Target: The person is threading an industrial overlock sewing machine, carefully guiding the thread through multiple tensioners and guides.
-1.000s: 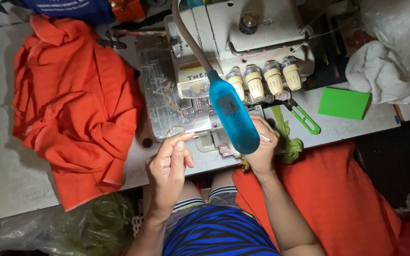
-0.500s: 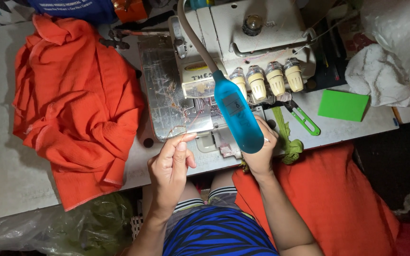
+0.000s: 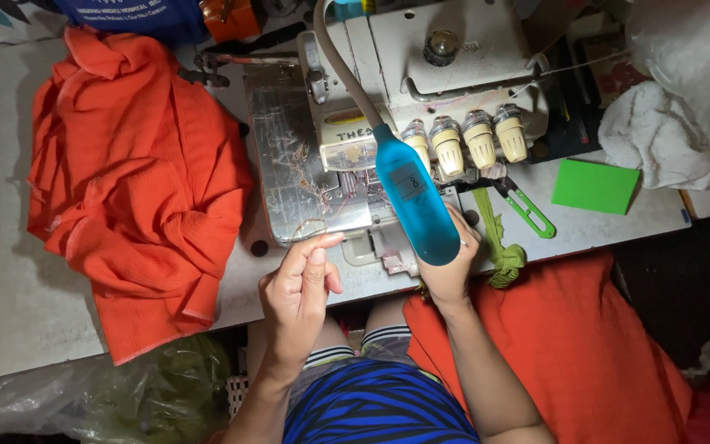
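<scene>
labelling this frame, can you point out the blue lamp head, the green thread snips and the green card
blue lamp head [image 3: 417, 215], head view, middle of the flat blue face
green thread snips [image 3: 530, 214], head view, on the green handle
green card [image 3: 595, 187], head view, centre of the card

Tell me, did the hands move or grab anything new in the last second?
Hardly. The left hand stays raised by the machine's edge, fingers pinched together as before. The right hand stays tucked under the blue lamp head. Nothing was picked up or let go. The orange cloth, green snips and sewing machine stayed put.
</scene>
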